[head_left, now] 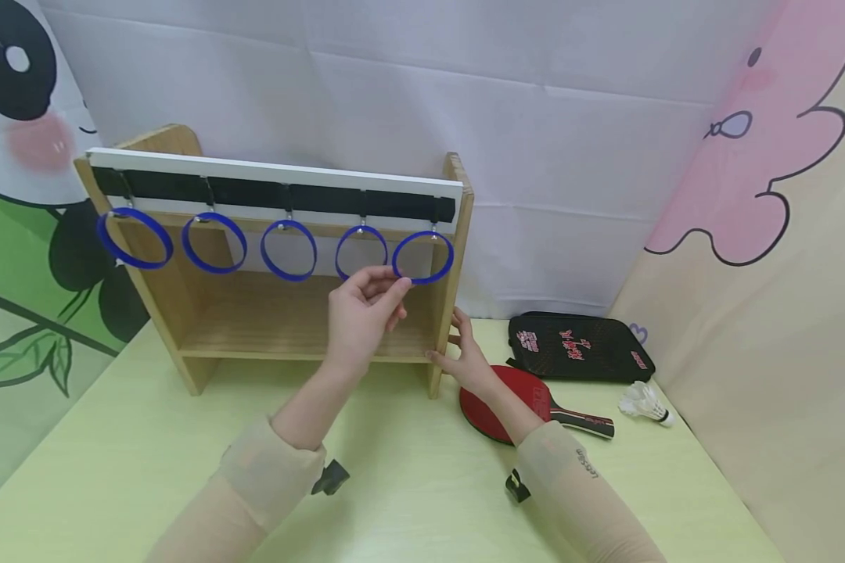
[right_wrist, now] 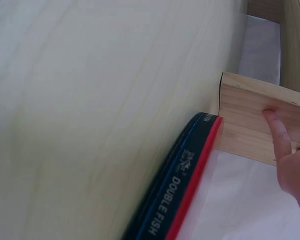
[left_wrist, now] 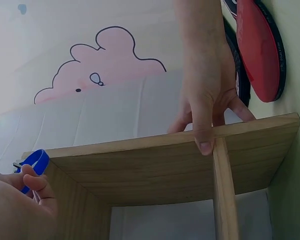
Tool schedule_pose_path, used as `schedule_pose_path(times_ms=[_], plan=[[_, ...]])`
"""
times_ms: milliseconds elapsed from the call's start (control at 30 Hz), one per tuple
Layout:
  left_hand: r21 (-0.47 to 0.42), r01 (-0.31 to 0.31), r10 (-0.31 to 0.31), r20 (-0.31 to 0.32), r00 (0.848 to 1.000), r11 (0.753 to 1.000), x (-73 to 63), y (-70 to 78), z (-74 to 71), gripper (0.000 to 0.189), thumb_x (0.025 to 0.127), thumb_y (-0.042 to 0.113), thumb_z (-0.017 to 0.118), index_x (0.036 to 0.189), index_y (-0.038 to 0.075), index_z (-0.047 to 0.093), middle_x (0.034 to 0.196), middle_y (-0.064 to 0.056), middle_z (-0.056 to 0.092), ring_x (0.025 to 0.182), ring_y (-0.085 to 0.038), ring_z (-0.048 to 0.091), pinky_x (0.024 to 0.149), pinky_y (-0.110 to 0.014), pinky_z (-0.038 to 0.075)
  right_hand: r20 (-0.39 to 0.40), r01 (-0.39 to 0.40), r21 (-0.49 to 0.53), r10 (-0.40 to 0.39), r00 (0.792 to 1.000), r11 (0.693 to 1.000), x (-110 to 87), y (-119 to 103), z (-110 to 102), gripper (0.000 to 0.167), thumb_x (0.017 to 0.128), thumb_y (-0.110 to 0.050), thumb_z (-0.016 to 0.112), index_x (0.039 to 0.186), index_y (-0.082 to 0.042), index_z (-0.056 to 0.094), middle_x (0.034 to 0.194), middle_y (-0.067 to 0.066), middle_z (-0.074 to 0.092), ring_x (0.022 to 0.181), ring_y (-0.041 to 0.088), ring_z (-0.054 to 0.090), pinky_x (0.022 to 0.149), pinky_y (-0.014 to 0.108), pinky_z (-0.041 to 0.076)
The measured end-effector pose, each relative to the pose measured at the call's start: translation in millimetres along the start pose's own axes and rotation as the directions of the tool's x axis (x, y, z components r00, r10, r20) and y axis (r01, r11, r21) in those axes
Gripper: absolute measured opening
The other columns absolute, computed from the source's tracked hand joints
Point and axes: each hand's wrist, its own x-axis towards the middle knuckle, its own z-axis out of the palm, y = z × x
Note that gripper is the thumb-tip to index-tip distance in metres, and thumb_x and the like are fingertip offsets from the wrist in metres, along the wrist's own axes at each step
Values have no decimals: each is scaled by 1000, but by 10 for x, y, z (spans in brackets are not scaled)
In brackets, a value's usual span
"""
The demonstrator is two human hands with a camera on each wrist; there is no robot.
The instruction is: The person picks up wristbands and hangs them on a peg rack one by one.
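Observation:
In the head view, my left hand (head_left: 362, 317) pinches the lower edge of the rightmost blue ring (head_left: 453, 254) between thumb and fingers. This ring hangs from a small metal hook on the black strip (head_left: 282, 191) of a white bar. The same blue ring (left_wrist: 40, 161) shows beside my left fingers in the left wrist view. My right hand (head_left: 470, 361) grips the right side panel of the wooden shelf (head_left: 253, 313). Its thumb lies at the panel's front edge, where the shelf board meets it, and its fingers spread on the outer face.
Several more blue rings, such as the leftmost ring (head_left: 106, 242), hang along the bar. Under my right forearm lies a red table tennis bat (head_left: 486, 403). A black zip case (head_left: 577, 344) and a white shuttlecock (head_left: 644, 403) lie farther right on the pale table (head_left: 408, 485).

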Motion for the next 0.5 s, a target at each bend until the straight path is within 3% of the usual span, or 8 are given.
schedule_pose_path(times_ms=[167, 367, 500], plan=[[4, 11, -11, 17, 1000, 1000, 11, -50, -7, 29, 85, 20, 71, 105, 0, 63, 83, -5, 69, 56, -13, 60, 46, -18, 45, -4, 8, -11, -8, 1000, 1000, 12, -2, -10, 87, 87, -8, 65, 149, -19, 6, 151, 17, 18, 128, 41, 38, 79, 48, 55], [21, 25, -26, 52, 998, 999, 9, -62, -31, 30, 86, 18, 70, 112, 5, 62, 99, -19, 67, 64, -15, 65, 53, -21, 52, -4, 4, -11, -4, 1000, 1000, 29, -3, -27, 88, 86, -7, 66, 150, -19, 6, 152, 17, 18, 126, 42, 40, 74, 45, 56], [53, -4, 1, 58, 998, 999, -23, -49, -67, 34, 86, 18, 69, 115, 2, 61, 104, -22, 66, 68, -15, 66, 56, -24, 54, 1, -9, -14, 9, 1000, 1000, 37, -24, -44, 89, 86, -7, 67, 150, -19, 6, 153, 16, 18, 126, 41, 41, 70, 43, 57]])
